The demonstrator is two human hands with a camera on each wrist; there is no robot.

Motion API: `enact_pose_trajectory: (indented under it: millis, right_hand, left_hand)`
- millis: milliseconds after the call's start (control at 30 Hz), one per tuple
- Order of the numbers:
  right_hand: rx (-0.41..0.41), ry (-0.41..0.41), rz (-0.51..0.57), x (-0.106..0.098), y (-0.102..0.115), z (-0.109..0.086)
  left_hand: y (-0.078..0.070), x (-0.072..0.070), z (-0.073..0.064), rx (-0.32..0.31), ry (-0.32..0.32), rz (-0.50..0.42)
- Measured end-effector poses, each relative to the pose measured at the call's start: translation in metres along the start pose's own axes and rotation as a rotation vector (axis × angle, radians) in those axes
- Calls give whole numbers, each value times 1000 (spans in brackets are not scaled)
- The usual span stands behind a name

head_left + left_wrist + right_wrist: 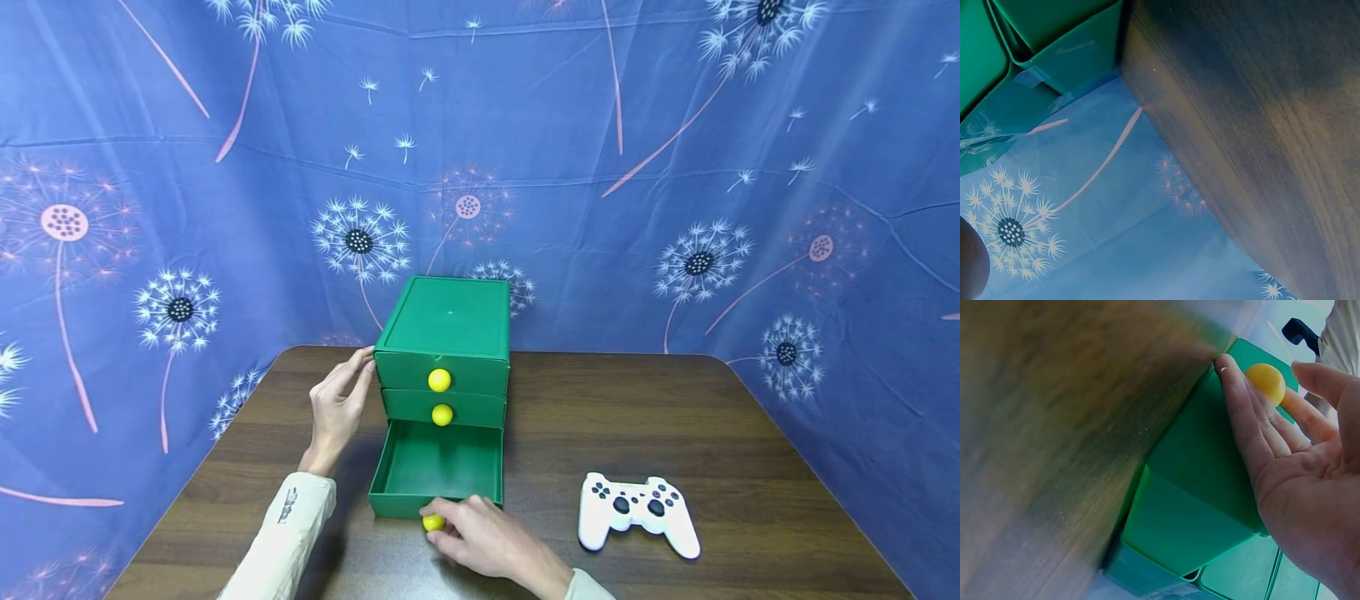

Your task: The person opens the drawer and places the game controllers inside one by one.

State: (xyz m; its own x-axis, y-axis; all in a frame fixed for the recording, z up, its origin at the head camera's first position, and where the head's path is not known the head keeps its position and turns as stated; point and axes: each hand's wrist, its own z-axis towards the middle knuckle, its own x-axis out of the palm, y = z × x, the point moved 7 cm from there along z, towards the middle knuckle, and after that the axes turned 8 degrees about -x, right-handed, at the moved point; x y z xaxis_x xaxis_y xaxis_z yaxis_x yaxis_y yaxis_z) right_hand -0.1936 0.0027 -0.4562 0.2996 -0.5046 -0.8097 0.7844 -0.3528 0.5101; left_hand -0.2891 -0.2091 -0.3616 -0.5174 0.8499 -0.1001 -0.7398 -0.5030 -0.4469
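A green drawer cabinet (446,321) stands on the table with three drawers, each with a round yellow knob. Its bottom drawer (442,462) is pulled far out, and its visible floor is bare. The upper two drawers are closed. My right hand (487,533) is at the front of the bottom drawer, with thumb and index finger about its yellow knob (1266,384); the other fingers extend along the green front in the right wrist view. With its fingertips, my left hand (340,408) touches the cabinet's left side near the upper front corner.
A white game controller (633,510) lies on the wooden table (637,417) to the right of the cabinet. Behind the table hangs a blue cloth (555,125) printed with dandelions. Clear tape (1030,76) shows on the cabinet in the left wrist view.
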Motion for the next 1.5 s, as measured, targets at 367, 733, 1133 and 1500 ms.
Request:
enact_pose_trajectory:
  millis: [367,733,1133,1500]
  right_hand:
    - [-26,5,33,-1,2,-1]
    - [-33,-1,27,-4,7,-7]
    - [-19,-36,113,-12,12,-25]
    - [-26,-171,164,-37,14,-45]
  left_hand:
    - [0,0,1,0,-1,-5]
    - [0,0,1,8,4,-14]
    - [0,0,1,3,-1,-16]
    - [1,-1,2,-5,-1,-5]
